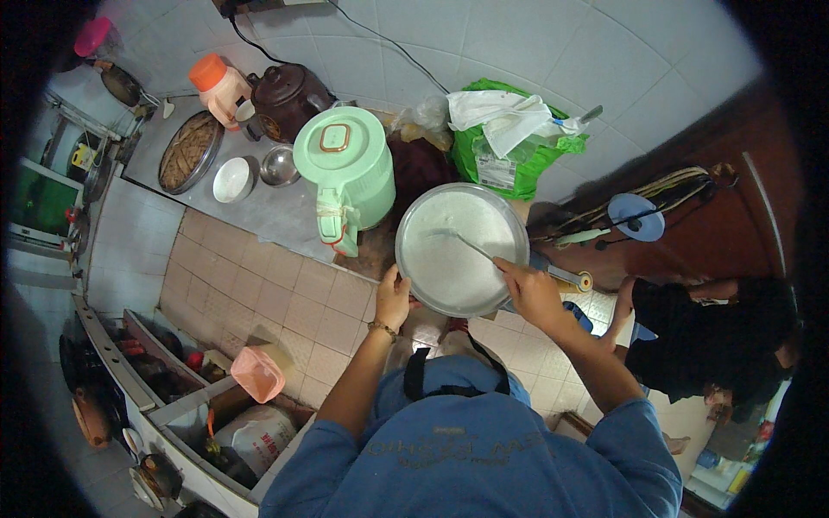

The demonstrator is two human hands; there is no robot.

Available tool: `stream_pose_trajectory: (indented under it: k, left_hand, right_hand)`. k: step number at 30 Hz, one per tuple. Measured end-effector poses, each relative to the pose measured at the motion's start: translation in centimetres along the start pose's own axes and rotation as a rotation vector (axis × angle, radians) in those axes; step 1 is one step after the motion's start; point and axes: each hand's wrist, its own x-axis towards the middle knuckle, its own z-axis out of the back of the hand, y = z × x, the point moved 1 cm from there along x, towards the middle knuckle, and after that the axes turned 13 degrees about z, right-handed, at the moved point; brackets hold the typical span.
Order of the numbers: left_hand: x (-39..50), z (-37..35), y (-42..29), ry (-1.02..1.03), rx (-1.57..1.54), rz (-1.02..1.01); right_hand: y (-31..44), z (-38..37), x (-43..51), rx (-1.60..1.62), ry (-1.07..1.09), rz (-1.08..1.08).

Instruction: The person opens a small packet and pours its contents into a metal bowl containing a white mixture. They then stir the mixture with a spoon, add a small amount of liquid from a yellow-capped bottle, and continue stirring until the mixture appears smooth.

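A round metal pan (522,226) sits in front of me, filled with a pale, whitish liquid (447,278). My left hand (392,304) grips the near left side of its rim, thumb uppermost. In my right hand (534,294) is the handle of a thin metal utensil (476,246). Its far end dips into the liquid near the middle, so I cannot tell whether it is a fork or a spoon. Close by on the left stands a mint-green lidded pitcher (372,175). Behind the pan is a bright green bag (463,152) with white paper on top.
Along the grey counter (239,217) stand a white bowl (233,180), a metal bowl (280,166), a brown teapot (285,97), an orange-topped jug (217,90) and a round tray (188,152). A pink bin (259,372) is lower left. Another person (699,337) is at right.
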Motion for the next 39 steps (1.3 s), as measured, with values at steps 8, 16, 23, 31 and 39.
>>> stream_pose_trajectory:
  k: [8, 16, 23, 31, 39]
  left_hand:
    - [0.2, 0.1, 0.1, 0.022, -0.013, 0.0]
    - [0.2, 0.2, 0.0, 0.028, 0.005, 0.025]
    - [0.3, 0.3, 0.2, 0.035, 0.003, 0.022]
    - [0.2, 0.1, 0.1, 0.001, -0.048, 0.038]
    - [0.7, 0.0, 0.7, -0.007, -0.079, -0.014]
  right_hand:
    - [-2.1, 2.2, 1.5, 0.023, -0.014, -0.041]
    - [-4.3, 3.1, 0.7, -0.045, 0.014, -0.106]
    - [-5.3, 2.5, 0.3, -0.047, 0.077, -0.254]
    - [-4.4, 2.4, -0.2, -0.19, 0.204, -0.313]
    - [-1.6, 3.8, -1.4, -0.217, 0.561, -0.29]
